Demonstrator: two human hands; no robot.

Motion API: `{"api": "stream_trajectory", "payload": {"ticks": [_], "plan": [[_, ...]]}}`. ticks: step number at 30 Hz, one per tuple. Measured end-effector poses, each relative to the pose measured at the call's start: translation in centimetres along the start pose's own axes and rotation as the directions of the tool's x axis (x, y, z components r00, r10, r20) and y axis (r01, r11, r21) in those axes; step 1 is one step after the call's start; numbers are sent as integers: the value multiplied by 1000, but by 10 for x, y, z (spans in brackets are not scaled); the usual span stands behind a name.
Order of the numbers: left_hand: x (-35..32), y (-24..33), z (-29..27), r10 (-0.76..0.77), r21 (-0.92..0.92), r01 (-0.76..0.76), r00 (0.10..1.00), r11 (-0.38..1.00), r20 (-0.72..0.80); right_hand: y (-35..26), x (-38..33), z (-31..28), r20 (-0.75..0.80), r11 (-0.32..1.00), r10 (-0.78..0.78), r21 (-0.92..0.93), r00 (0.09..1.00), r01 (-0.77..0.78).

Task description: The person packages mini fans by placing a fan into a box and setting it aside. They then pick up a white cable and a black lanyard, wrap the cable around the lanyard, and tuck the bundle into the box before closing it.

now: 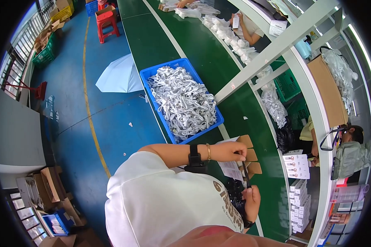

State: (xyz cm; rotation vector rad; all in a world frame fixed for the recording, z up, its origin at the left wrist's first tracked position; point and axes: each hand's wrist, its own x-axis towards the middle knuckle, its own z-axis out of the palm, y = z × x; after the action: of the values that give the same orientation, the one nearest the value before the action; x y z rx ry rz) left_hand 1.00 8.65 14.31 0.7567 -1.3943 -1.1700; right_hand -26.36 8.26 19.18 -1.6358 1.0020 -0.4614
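The left hand [230, 151] is resting on a flat sheet of white card with brown cardboard flaps [249, 154], which is lying on the green belt [181, 49] directly under and just beyond the fingers. The fingers are curling down onto the card and pinching near the top of a thin black cable [246, 175] that is running back toward the body. The right hand [251, 201] is sitting nearer the chest, closing around a dark bundle [235, 193] at the cable's other end; how tightly it is gripping I cannot tell, since the bundle is hiding the palm.

Judging from this, the card is lying flat and unfolded with its flaps spread, so the folding or packing of this piece appears barely begun, with the cable not yet laid in.

Beyond the left hand, further up the belt, a blue crate [150, 74] is sitting heaped with white cables. To the right of both hands, stacks of small white boxes [299, 197] are standing near the belt's edge. Past those, another person [350, 136] is working on the far side.
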Motion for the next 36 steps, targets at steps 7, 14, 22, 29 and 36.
{"api": "stream_trajectory", "payload": {"ticks": [7,14,22,29,36], "plan": [[-7,-8,4,-17,31,16,1000,999,13,27,6,-1,-64,783,-304,-584,951,211],[9,6,25,54,-42,-50,993,998,102,-10,24,30,165,995,38,-99,986,-21],[-19,-21,-4,-282,-73,318,908,945,310,-19,12,31,-370,714,-317,513,873,477],[19,-67,-129,106,914,267,944,305,-311,8,-4,20,-326,627,-268,656,907,421],[10,-82,-178,-48,860,484,867,-162,-496,23,-9,31,-345,831,-46,508,937,228]]}}
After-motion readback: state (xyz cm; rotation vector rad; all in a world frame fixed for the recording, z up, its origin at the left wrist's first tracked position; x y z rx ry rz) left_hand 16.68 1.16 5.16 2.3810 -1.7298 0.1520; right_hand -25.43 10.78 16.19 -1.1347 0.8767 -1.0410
